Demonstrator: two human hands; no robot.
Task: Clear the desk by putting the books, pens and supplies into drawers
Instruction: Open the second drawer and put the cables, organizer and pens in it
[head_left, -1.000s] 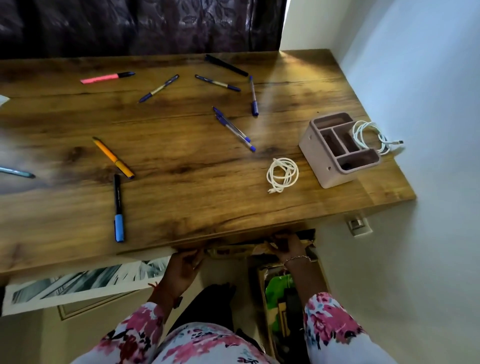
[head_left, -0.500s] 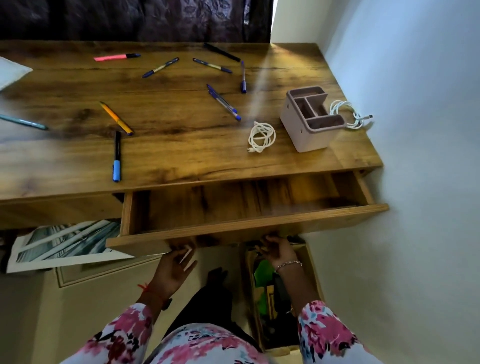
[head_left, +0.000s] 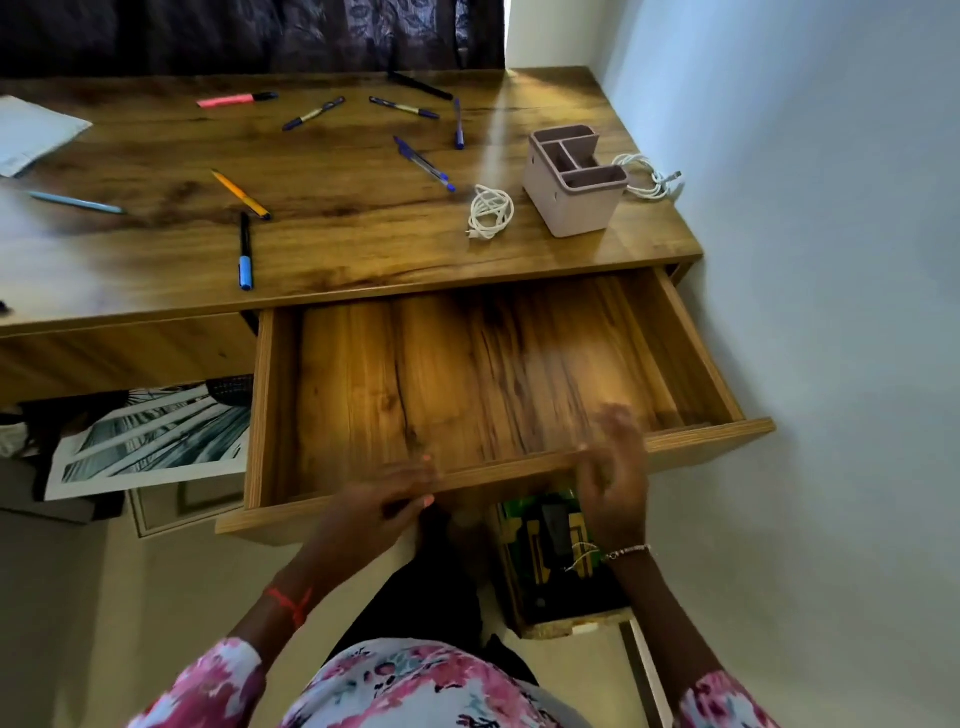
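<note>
The wooden desk (head_left: 337, 218) has its right drawer (head_left: 467, 374) pulled far out, and the drawer holds nothing. My left hand (head_left: 379, 512) pinches the drawer's front panel near its middle. My right hand (head_left: 613, 467) is blurred just above the front panel, fingers loose, holding nothing. Several pens lie scattered on the desk: a pink highlighter (head_left: 236, 100), an orange pen (head_left: 240, 194), a black and blue marker (head_left: 245, 251), a light blue pen (head_left: 77, 202) and blue pens (head_left: 423, 163). A coiled white cable (head_left: 490, 212) lies beside a pink desk organizer (head_left: 571, 179).
A second white cable (head_left: 649, 176) lies behind the organizer by the wall (head_left: 805, 260). A paper sheet (head_left: 31, 135) sits at the desk's left edge. On the floor lie a framed print (head_left: 150, 441) and a box with green contents (head_left: 556, 551) under the drawer's front.
The drawer went from nearly closed to pulled far out toward me. My right hand has come off the underside of its front and lifted above the panel.
</note>
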